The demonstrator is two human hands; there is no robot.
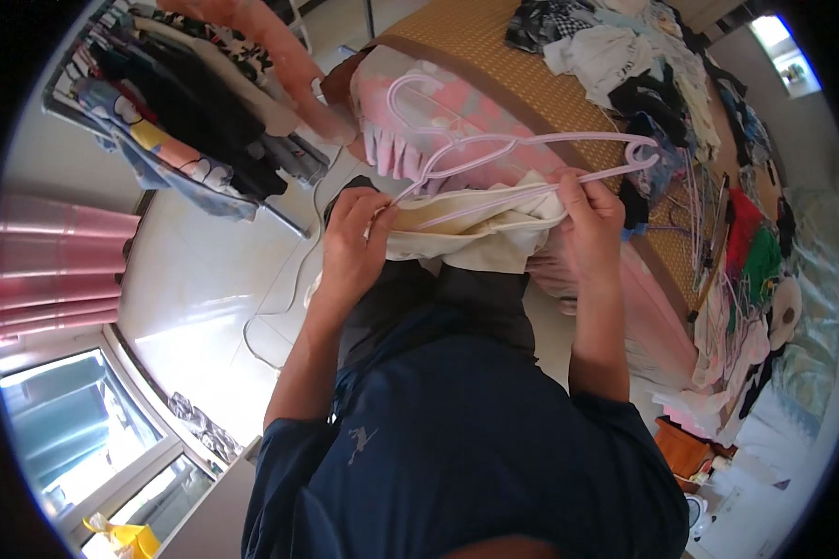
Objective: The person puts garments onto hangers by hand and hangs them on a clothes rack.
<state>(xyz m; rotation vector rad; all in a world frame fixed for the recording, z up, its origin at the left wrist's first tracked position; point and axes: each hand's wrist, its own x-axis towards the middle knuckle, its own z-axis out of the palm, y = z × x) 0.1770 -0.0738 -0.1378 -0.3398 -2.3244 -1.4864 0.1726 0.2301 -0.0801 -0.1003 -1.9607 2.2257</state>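
Note:
In front of my waist I hold a cream garment point(485, 244), its opening stretched between my hands. A pale pink plastic hanger point(471, 142) lies across that opening, hook pointing up and away from me. Its left end reaches down beside my left hand point(352, 240), while the right end sticks out past the cloth. My left hand is closed on the garment's left edge; whether it also grips the hanger is hard to see. With thumb and fingers, my right hand point(592, 212) pinches the garment's right edge, against the hanger's lower bar.
A bed point(475, 51) with a woven brown mat and pink bedding stands ahead to the right, heaped with clothes point(615, 56) and loose hangers point(699, 214). At the far left is a loaded clothes rack point(289, 222). A cable point(247, 331) crosses the floor.

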